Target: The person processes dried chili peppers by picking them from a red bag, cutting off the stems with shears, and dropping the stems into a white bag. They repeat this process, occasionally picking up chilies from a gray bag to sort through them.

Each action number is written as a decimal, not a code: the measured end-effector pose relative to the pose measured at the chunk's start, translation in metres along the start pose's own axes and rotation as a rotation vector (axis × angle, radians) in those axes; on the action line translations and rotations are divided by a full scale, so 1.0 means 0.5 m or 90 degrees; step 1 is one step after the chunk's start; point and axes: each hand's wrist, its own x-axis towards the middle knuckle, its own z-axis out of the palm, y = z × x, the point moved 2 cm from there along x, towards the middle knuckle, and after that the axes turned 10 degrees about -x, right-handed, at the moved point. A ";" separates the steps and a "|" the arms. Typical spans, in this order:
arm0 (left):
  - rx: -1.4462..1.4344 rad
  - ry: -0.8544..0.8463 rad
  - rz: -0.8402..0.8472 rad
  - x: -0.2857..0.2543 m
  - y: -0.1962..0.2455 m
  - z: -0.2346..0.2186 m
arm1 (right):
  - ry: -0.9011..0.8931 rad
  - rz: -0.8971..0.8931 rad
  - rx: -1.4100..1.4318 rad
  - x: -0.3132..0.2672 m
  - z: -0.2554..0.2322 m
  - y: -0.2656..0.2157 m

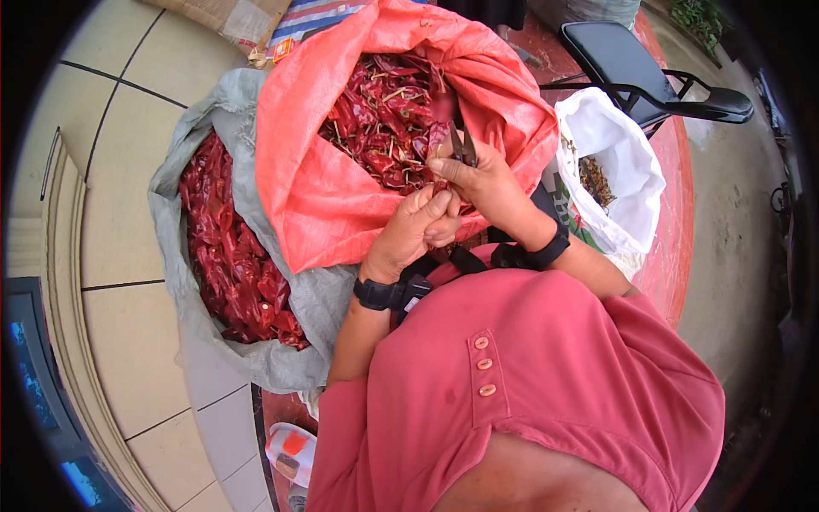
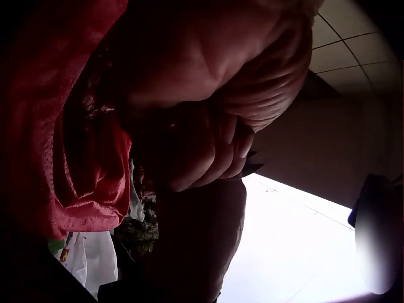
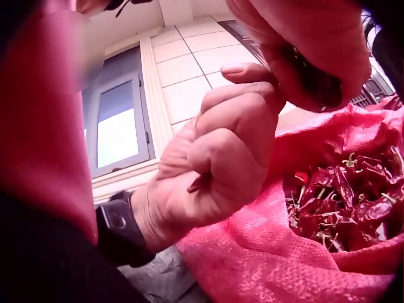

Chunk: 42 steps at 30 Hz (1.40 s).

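Over the red sack of dried red chillies, both hands meet. The right hand grips dark scissors, blades pointing away from the body; dark metal shows inside its curled fingers in the right wrist view. Just beside it, the left hand has its fingers curled, with a dried chilli at the fingertips. A small brown stem pokes out of the left fist. The left wrist view is dark, with the left hand filling its top.
A grey sack full of red chillies stands at the left. To the right is a white bag with brown bits inside, below a black chair. A white and orange container lies at the lower left.
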 end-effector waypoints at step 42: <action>0.952 0.400 0.486 -0.097 0.086 0.084 | 0.165 -0.169 -0.614 0.195 -0.024 0.099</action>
